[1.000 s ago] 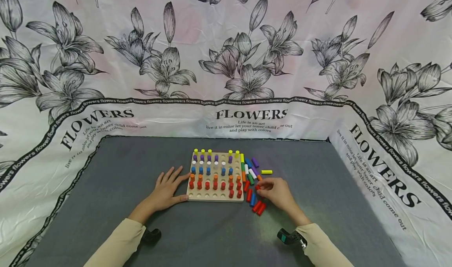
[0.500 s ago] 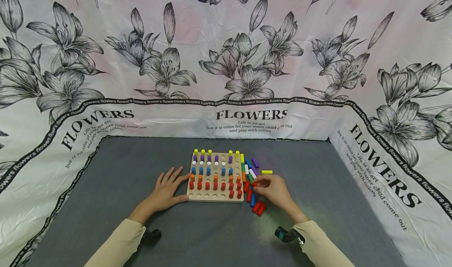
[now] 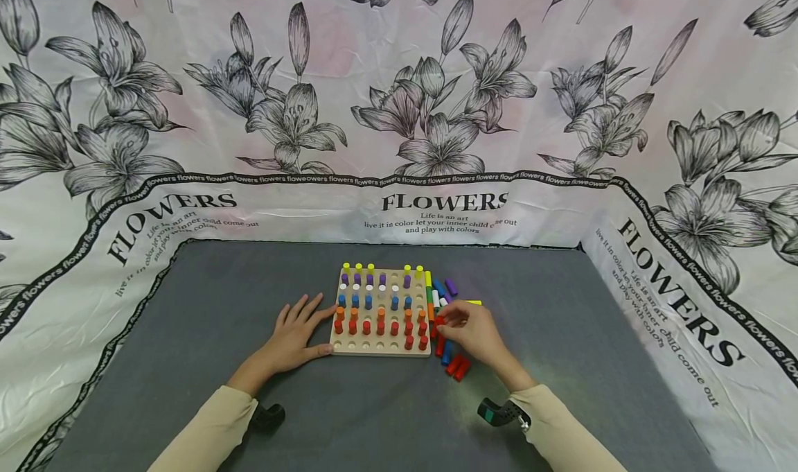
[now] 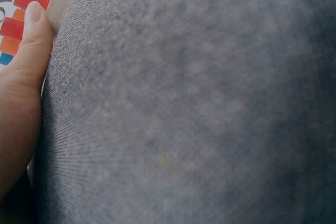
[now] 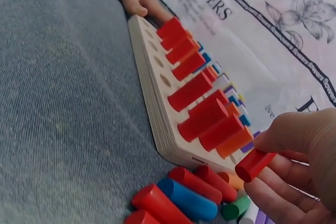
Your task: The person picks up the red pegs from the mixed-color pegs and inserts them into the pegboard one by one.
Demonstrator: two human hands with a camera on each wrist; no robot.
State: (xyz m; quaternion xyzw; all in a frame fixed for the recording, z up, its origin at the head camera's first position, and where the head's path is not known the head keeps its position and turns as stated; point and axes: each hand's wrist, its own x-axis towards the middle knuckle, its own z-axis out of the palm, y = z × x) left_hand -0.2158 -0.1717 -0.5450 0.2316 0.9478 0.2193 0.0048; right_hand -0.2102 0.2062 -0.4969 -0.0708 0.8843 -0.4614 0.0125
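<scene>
- While the right hand [image 3: 472, 328] is pinching a red peg [image 5: 254, 164], this peg is being held near the right edge of the pegboard [image 3: 373, 353].
- Loose pegs [image 5: 187, 199] are lying beside this edge.
- The left hand [image 3: 289, 337], gripping nothing, is touching the opposite edge, fingers spread.

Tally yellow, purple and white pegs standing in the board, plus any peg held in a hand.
Yellow pegs in the board: 5
Purple pegs in the board: 5
White pegs in the board: 5
Red peg in the right hand: 1
Total: 16
</scene>
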